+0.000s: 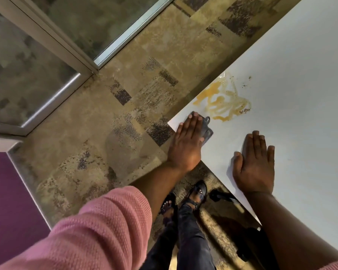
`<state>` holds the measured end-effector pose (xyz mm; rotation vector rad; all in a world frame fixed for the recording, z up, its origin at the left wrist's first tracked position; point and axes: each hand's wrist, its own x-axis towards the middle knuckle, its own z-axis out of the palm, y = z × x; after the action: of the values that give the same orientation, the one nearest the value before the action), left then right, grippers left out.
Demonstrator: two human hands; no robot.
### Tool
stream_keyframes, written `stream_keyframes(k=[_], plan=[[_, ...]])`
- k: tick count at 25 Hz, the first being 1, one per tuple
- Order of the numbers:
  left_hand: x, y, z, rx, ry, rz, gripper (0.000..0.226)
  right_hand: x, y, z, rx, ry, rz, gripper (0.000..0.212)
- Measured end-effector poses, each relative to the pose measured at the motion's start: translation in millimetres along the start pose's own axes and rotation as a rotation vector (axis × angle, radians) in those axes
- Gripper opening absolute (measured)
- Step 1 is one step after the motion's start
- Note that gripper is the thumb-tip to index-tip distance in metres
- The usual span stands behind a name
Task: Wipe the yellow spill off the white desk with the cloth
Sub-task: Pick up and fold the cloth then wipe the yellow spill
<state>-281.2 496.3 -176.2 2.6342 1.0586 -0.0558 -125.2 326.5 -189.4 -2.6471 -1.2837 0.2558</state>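
A yellow spill with smeared loops and brown specks lies on the white desk near its left edge. My left hand presses flat on a grey cloth at the desk's near corner, just below the spill. Most of the cloth is hidden under my palm and fingers. My right hand rests flat on the desk to the right, fingers apart, holding nothing.
The desk's corner and near edge run beside my left hand. Patterned carpet spreads below, with my feet in dark sandals. A glass door frame stands at the upper left. A dark chair base sits under the desk.
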Motion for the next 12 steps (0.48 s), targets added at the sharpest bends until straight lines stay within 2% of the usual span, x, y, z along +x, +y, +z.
stream_keyframes(k=[2, 6, 8, 12], plan=[[5.2, -8.8, -2.3, -0.015, 0.007, 0.04, 0.066, -1.1, -0.7, 0.5, 0.003, 0.008, 0.0, 0.068], [46.4, -32.4, -21.0, -0.027, 0.055, -0.142, 0.061, 0.9, -0.1, 1.4, -0.007, 0.0, -0.004, 0.068], [42.5, -25.5, -15.4, -0.012, 0.074, -0.17, 0.061, -0.8, -1.1, 1.1, -0.011, 0.002, -0.008, 0.068], [6.3, 19.5, 4.9, 0.003, 0.032, 0.029, 0.064, 0.0, -3.0, -2.7, -0.007, 0.014, -0.007, 0.067]])
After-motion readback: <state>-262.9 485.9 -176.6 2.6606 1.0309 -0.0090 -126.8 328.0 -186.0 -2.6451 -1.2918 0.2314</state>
